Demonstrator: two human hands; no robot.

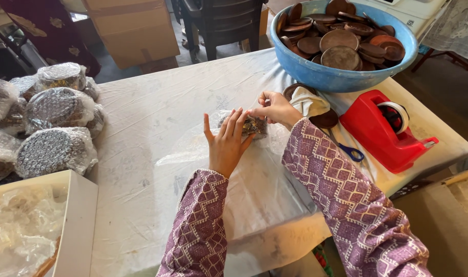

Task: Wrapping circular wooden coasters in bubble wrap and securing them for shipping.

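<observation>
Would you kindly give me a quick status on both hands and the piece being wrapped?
Left hand flat on dark round piece, pressing bubble wrap. Right hand pinching wrap at its far edge. Scissors and red tape dispenser right of it, apart.

Wrapped bundles [54, 118] lie left on the table [157, 113], basin [341, 77] behind the tape dispenser [385, 131] at right
</observation>
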